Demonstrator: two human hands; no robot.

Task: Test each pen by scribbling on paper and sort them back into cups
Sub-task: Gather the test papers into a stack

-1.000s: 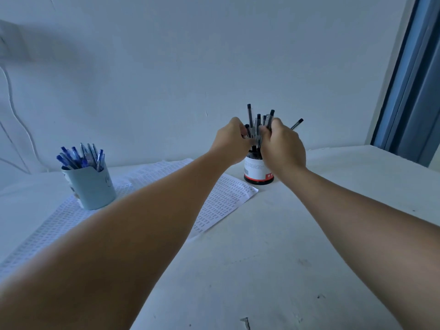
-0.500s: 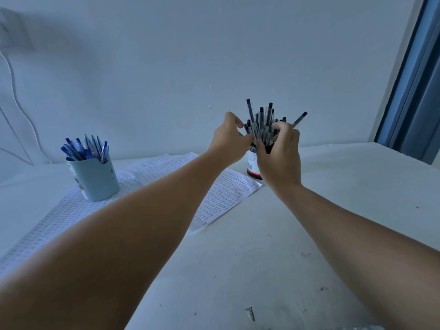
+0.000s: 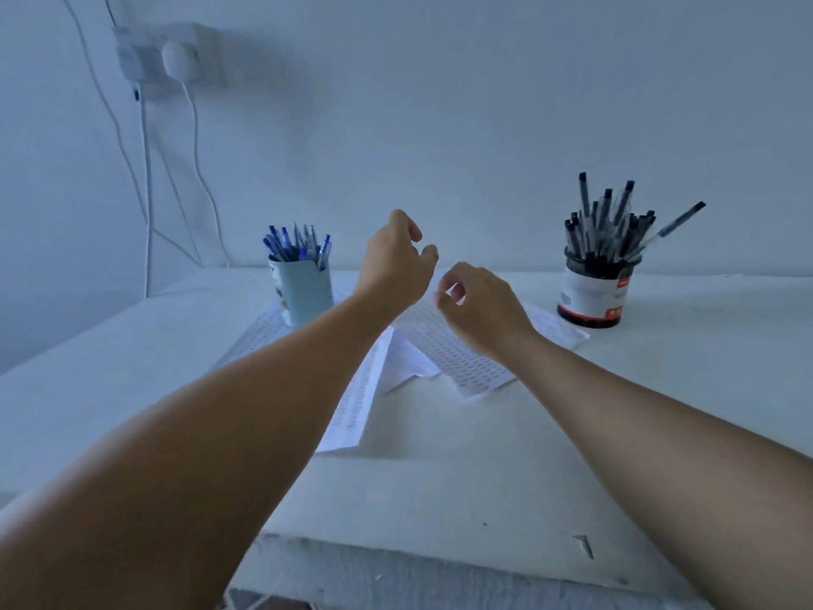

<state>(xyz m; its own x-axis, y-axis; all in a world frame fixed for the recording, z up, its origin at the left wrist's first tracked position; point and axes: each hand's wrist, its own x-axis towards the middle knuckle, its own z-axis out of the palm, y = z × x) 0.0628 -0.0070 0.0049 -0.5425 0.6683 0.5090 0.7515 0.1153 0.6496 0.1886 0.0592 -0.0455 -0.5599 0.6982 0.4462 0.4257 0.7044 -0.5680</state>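
The head view shows a wide white table [image 3: 660, 411], flat and a bit rough, with small dark marks near its front edge. On it lie printed paper sheets [image 3: 444, 350], thin and floppy, covered in rows of tiny marks. One sheet is folded or bent up in the middle.

A pale blue cup [image 3: 303, 292] stands at the left on the paper, full of blue pens [image 3: 299, 246]. A round white cup [image 3: 594, 297] with a red and black band at the bottom stands at the right, just beside the paper's corner, packed with black pens [image 3: 611, 226] (one leans far out to the side).

Both hands hang over the paper between the cups. The left hand [image 3: 396, 266] has loosely curled fingers and holds nothing I can see. The right hand [image 3: 479, 306] brings its thumb and finger close together, and I cannot tell if they nip the paper's edge.

I think no pen is being tested yet. The paper looks like it needs flattening first. Next a hand must pull one thin, smooth pen from a crowded cup without tipping it.
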